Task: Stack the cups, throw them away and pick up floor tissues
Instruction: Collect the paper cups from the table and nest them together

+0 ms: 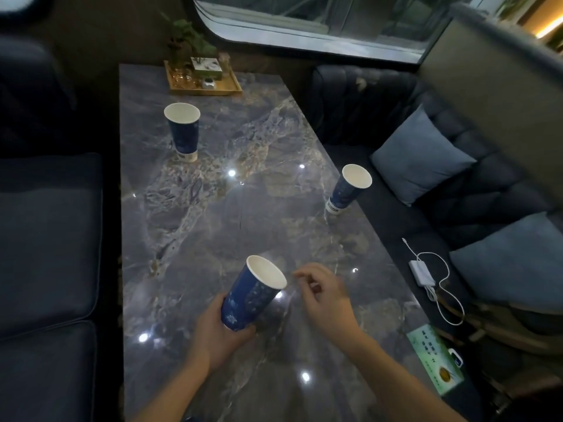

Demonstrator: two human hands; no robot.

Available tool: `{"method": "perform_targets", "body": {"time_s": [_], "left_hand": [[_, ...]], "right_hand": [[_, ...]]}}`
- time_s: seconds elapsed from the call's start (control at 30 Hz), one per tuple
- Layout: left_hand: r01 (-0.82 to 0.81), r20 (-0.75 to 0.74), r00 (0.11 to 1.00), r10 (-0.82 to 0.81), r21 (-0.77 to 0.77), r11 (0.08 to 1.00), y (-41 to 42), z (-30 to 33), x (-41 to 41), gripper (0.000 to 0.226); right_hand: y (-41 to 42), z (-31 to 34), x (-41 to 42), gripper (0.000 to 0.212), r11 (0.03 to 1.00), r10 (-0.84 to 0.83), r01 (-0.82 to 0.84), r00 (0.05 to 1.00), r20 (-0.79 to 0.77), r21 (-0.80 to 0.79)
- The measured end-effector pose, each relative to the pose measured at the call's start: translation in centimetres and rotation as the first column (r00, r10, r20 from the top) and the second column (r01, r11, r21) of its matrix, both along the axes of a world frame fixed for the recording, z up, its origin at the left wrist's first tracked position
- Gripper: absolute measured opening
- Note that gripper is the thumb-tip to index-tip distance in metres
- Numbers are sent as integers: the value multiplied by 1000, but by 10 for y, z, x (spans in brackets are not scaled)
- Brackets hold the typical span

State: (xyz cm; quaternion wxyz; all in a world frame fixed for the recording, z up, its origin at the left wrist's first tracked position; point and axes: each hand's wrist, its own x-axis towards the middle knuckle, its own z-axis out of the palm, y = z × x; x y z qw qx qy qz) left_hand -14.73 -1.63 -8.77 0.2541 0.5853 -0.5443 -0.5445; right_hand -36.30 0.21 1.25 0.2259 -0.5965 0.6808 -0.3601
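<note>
Three blue paper cups, all empty: left hand point(217, 333) grips the tilted nearest cup point(251, 295) above the marble table point(213, 208); right hand point(324, 295) loosely curled, holding nothing. Far cup point(182, 132) stands near the wooden tray point(202, 82), third cup point(348, 188) at the table's right edge.

left hand point(217, 336) covers held cup point(253, 295) base; both forearms cut off at bottom edge; green card point(435, 360) text lower right unreadable; tray point(204, 88) items upper centre too dim to identify

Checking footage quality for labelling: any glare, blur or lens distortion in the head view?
Head view: dim overall; ceiling lights show as small bright glare spots on the glossy marble table. Wide-angle lens bends the window frame and the sofa edges. The right hand is slightly motion-blurred; the cup in the left hand reads sharp.
</note>
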Motion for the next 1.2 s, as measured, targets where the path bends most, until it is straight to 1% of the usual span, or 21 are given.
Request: {"method": "perform_targets", "body": {"time_s": [0.1,0.2,0.3,0.37,0.43,0.47,0.57,0.6,0.63,0.7,0.73,0.77,0.83,0.97,1.1,1.2], "left_hand": [[-6,55,999,4,35,999,-8,-1,-7,59],[4,75,997,-5,18,1000,-17,-4,-11,63],[-5,75,997,5,-7,1000,-24,-8,-12,56],[-15,72,997,17,-31,999,-27,-11,-12,56],[-36,62,997,39,-39,999,-29,-14,-12,57],[-43,61,997,45,-37,998,-30,-15,-12,57],[-31,71,997,34,-31,999,-33,-16,-12,59],[-29,72,997,32,-30,999,-34,-16,-12,60],[-28,72,997,30,-30,999,-34,-17,-11,60],[-20,78,997,23,-34,999,-33,-18,-11,59],[-20,77,997,23,-36,999,-32,-18,-12,59],[-24,72,997,27,-38,999,-31,-18,-12,60],[-34,67,997,37,-43,998,-30,-17,-12,62],[-34,53,998,35,-31,999,-26,-18,-7,64],[-31,59,998,31,2,1000,-18,-21,2,62],[-37,45,998,37,3,999,-9,-19,12,65]], "right_hand": [[-21,-5,-26,23,996,-57,62,996,-70,71],[-44,-6,-51,24,995,-81,89,983,-167,40],[-70,-4,-74,26,995,-76,91,965,-249,49],[-90,-3,-90,33,993,-33,69,938,-345,92],[-109,1,-104,40,985,20,53,913,-408,166],[-117,4,-110,40,982,20,65,900,-436,179],[-139,14,-128,37,985,-41,124,849,-527,123],[-147,17,-133,40,976,-47,154,837,-545,151],[-157,19,-139,43,955,-36,192,830,-557,225],[-174,23,-150,44,878,23,260,817,-576,403],[-181,23,-154,41,847,51,272,814,-578,458],[-185,22,-157,35,836,68,269,815,-576,479],[-188,20,-159,21,855,72,242,820,-567,459],[-183,10,-158,8,881,52,212,846,-531,423],[-167,-2,-158,20,890,4,232,857,-516,393],[-147,1,-150,24,914,-49,243,861,-507,324]]}}
